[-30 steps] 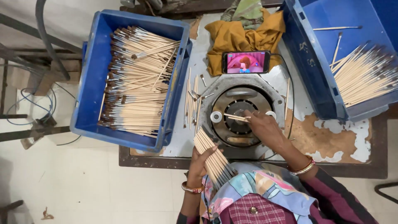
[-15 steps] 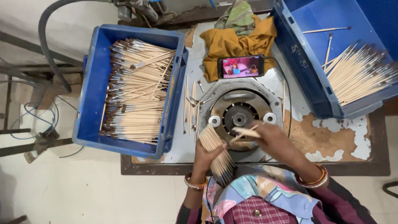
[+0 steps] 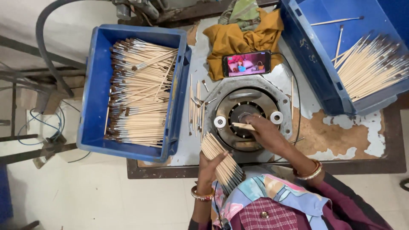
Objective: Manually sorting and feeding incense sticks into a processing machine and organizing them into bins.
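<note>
Two hands busy: your left hand (image 3: 209, 167) grips a bundle of brushes (image 3: 221, 162) near your lap; right hand (image 3: 265, 131) pinches one brush (image 3: 243, 126) on the round machine (image 3: 247, 117). Left bin (image 3: 96, 89) full, right bin (image 3: 315, 64) approx. half — much remains, I'd judge.

A worn metal-framed table (image 3: 375, 164) stands on a pale floor (image 3: 85, 196).

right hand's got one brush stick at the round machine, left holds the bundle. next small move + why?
Probably ease the single stick in the right hand further into the hub of the round machine: its tip points at the centre, apparently not yet seated. The left hand should hold the bundle ready.
</note>
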